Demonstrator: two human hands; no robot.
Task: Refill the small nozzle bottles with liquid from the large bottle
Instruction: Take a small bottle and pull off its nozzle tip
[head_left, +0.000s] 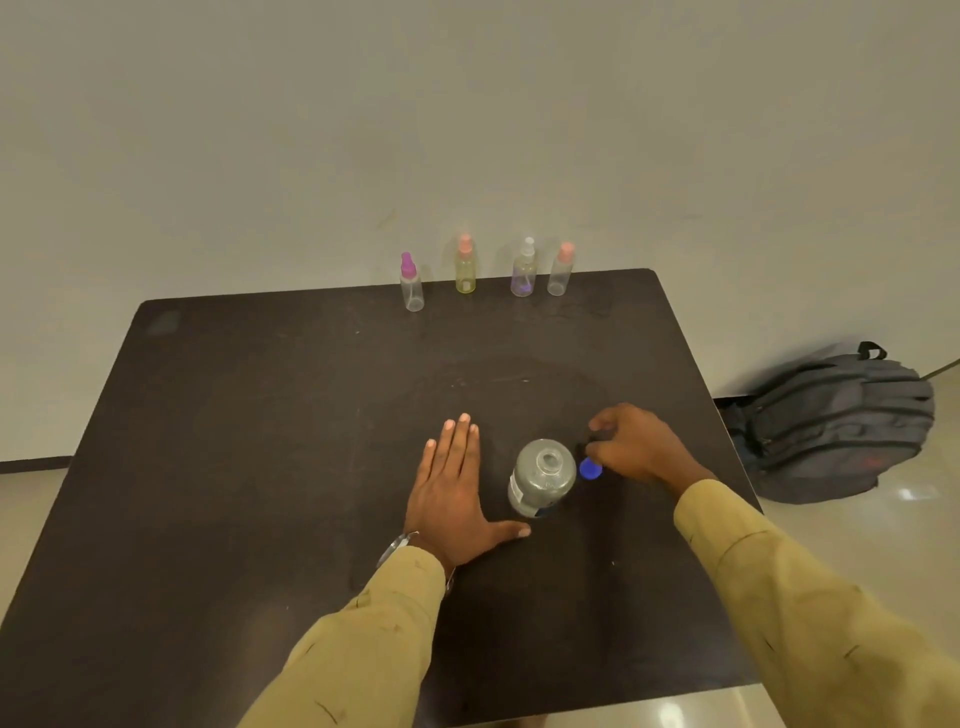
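The big bottle (543, 478) stands upright on the dark table (260, 441), towards the near side, its mouth open and bare. Just to its left the left hand (452, 488) lies flat on the tabletop, fingers straight and close together, thumb spread wide so that its tip reaches towards the base of the bottle. On the other side the right hand (634, 444) is low over the table with its fingers curled, pinching the blue cap (590, 469) right beside the bottle's shoulder; I cannot tell whether the cap touches the table.

Well apart from all this, along the far edge by the wall, four small bottles stand upright in a loose row with their nozzle tops on: a magenta-top bottle (412, 286), a yellow bottle (465, 270), a white-top bottle (523, 273) and a peach-top bottle (560, 273). A grey backpack (836, 426) sits on the floor to the right of the table.
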